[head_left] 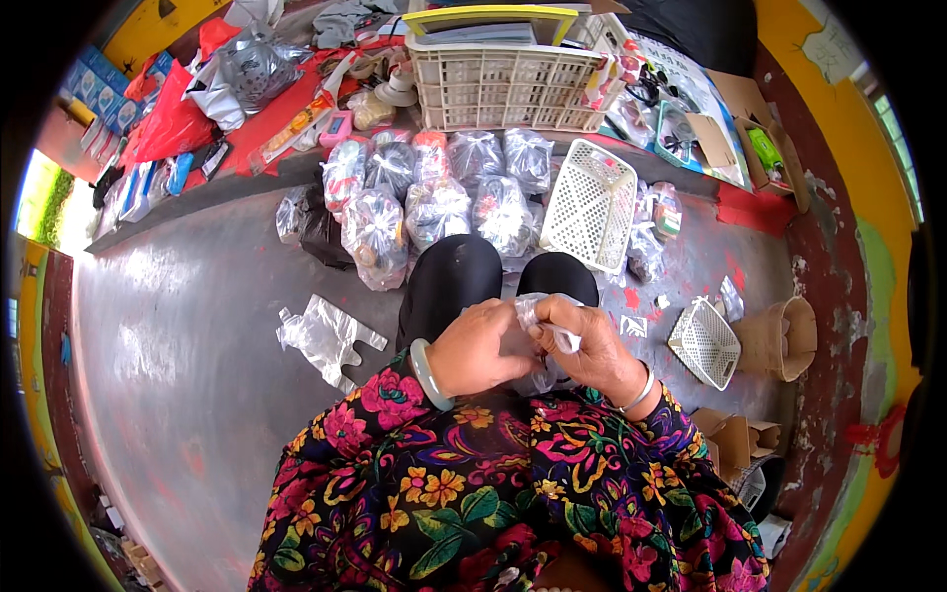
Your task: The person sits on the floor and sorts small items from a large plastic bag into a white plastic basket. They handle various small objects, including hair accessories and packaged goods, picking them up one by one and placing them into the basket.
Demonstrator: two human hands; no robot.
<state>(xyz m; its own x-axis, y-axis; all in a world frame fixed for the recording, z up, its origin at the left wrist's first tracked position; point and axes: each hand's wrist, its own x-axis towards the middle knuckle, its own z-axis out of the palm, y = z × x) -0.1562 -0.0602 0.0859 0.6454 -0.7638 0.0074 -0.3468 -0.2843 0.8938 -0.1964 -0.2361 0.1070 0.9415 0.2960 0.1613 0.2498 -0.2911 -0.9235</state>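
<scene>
Over my lap, my right hand [597, 355] is closed on a thin white plastic bag [564, 337], pinching its crumpled plastic between thumb and fingers. My left hand [483, 345] meets it from the other side, its fingers curled in against the same bag and partly hidden behind the hand. Clear plastic hangs below the two hands; whatever the bag contains cannot be made out. Just past my knees stand several filled clear bags [375, 237] with knotted tops. Another white plastic bag [326, 335] lies flat on the floor to my left.
A white perforated basket [590, 202] leans beside the filled bags, and a smaller basket [704, 342] sits at the right near a cardboard box [779, 337]. Beyond, a large cream crate [503, 89] and a red plastic bag [170, 116] rest on a cluttered raised ledge.
</scene>
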